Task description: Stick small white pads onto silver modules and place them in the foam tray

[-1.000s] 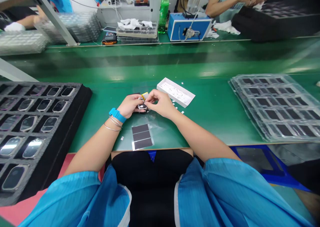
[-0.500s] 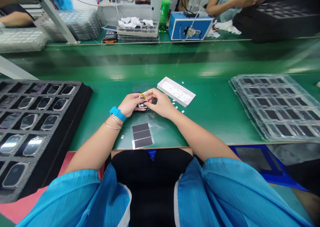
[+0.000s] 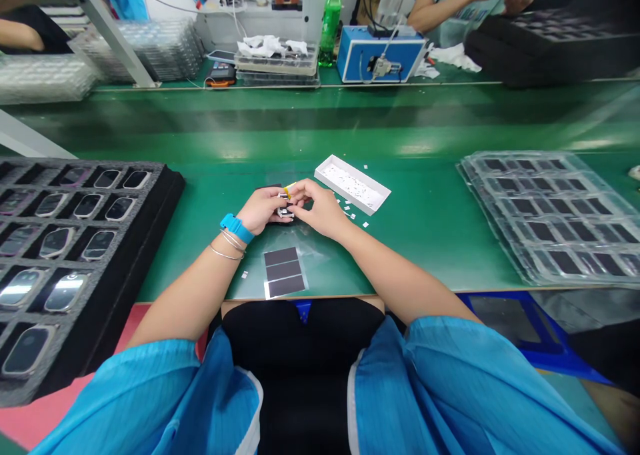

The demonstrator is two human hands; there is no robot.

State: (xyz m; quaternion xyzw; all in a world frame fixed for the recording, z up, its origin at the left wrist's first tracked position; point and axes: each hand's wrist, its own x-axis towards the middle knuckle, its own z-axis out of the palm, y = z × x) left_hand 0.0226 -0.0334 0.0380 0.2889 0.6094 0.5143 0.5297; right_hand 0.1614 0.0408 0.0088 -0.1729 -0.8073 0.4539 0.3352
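Observation:
Between my hands is a small smartwatch case point(image 3: 285, 211), with silver-white edges and dark parts inside. My left hand point(image 3: 261, 209) is closed around its left side, thumb above and fingers below. My right hand point(image 3: 320, 207) has its fingertips bent together at the case's right side; what they pinch is too small to make out. A yellow strip point(image 3: 287, 191) sticks up at the top of the case by the right fingertips. Underneath lies a black pad point(image 3: 273, 187), mostly covered by my hands. Closer to me, a clear sheet with dark rectangles point(image 3: 284, 270) lies on the green table.
A white box of tiny pieces point(image 3: 370, 205) stands beyond my right hand, with small white bits scattered beside it. At left is a foam tray of watch cases point(image 3: 107, 221); at right, stacked clear trays point(image 3: 530, 205). A blue machine point(image 3: 380, 55) and co-workers are across the bench.
My hands stay almost in place around the smartwatch case, with only slight finger movement. Across the bench, a co-worker's hands at upper right have shifted and now hold a dark object.

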